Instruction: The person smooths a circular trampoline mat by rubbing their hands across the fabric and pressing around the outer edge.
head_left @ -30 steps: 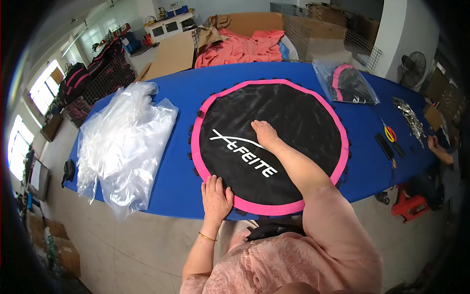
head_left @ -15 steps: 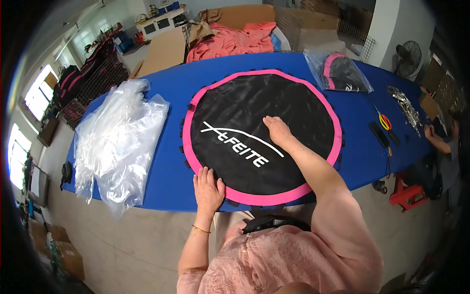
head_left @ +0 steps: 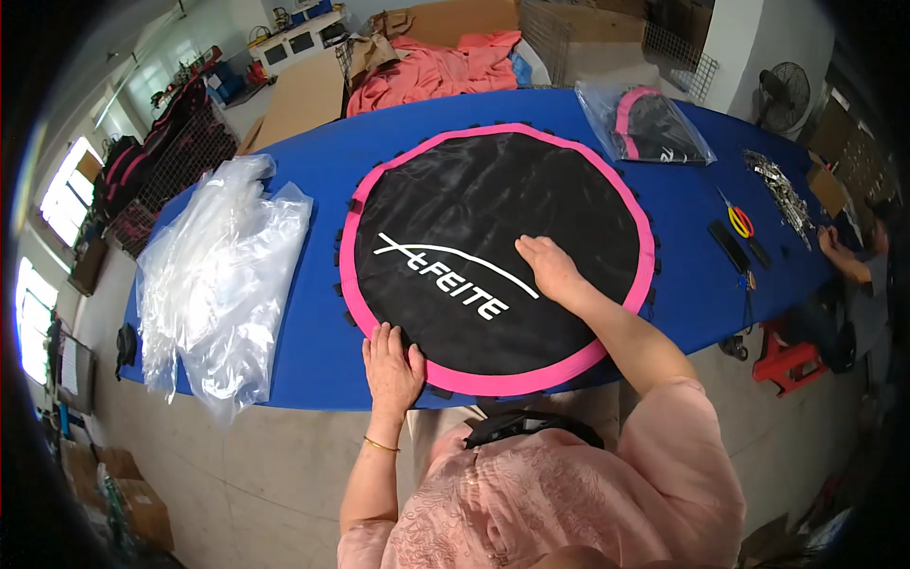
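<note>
A round black mat [head_left: 493, 190] with a pink border and white lettering lies spread on the blue table [head_left: 327, 171]. Small black tabs stick out around its edge. My left hand [head_left: 392, 368] rests flat on the near-left part of the pink border, fingers stretched. On the black fabric, right of the lettering, lies my right hand [head_left: 550, 268], palm down with its fingers extended. Neither hand holds anything.
Clear plastic bags [head_left: 223, 275] are piled at the left. A bagged black and pink mat [head_left: 659, 128] lies at the back right. Scissors [head_left: 739, 221], a black tool [head_left: 728, 247] and metal pieces [head_left: 782, 197] lie near a co-worker's hand [head_left: 834, 244].
My right hand has slid over the mat to the right, away from the lettering. My left hand stays on the border. The whole view has shifted slightly.
</note>
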A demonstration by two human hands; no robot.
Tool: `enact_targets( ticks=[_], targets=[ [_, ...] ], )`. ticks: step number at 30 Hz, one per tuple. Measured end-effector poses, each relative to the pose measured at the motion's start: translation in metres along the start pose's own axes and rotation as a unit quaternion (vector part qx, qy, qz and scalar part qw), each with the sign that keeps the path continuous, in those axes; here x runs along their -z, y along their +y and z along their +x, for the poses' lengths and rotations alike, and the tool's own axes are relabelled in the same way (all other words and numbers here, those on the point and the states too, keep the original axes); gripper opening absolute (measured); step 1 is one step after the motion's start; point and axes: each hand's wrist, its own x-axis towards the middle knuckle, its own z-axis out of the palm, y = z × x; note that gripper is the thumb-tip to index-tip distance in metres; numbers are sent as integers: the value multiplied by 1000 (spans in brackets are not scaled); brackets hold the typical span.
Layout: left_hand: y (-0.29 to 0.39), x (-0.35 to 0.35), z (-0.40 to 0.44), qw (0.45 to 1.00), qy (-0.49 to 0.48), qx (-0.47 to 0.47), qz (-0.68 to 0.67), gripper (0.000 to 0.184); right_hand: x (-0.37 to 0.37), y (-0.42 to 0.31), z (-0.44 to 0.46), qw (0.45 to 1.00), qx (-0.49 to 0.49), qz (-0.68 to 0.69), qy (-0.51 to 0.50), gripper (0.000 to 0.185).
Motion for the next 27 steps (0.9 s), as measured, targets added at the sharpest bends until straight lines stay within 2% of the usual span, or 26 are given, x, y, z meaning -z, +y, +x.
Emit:
enact_targets(
  ticks=[3,4,8,11,12,13,15,19,23,25,27],
  targets=[
    [-1,1,1,1000,1,8,7,47,-15,2,25,1000,-11,-8,5,37],
    [-1,0,1,1000,1,5,5,47,-17,-1,33,996,-48,1,-74,50],
    [0,-1,-1,1000,2,9,4,48,-22,-44,69,990,-50,25,-128,50],
    [-1,-2,0,1000,7,14,4,47,-51,-76,92,980,-51,93,-168,49],
    [0,-2,0,1000,6,13,-1,47,-42,-93,94,989,30,43,-136,45],
    [0,-2,0,1000,5,12,-6,47,-68,-99,98,986,25,92,-134,40],
    [0,-1,0,1000,7,17,-5,47,-71,-132,112,976,57,109,-178,36],
    [2,-1,1,1000,3,22,-17,49,-77,-180,127,969,170,127,-129,41],
    [2,0,-1,999,-10,30,-26,52,-102,-207,145,962,203,124,-135,41],
    [1,-3,-1,999,-12,22,-34,51,-109,-212,158,968,158,119,-157,43],
    [3,1,1,999,2,30,-43,50,-94,-214,164,968,163,103,-163,45]
  ],
)
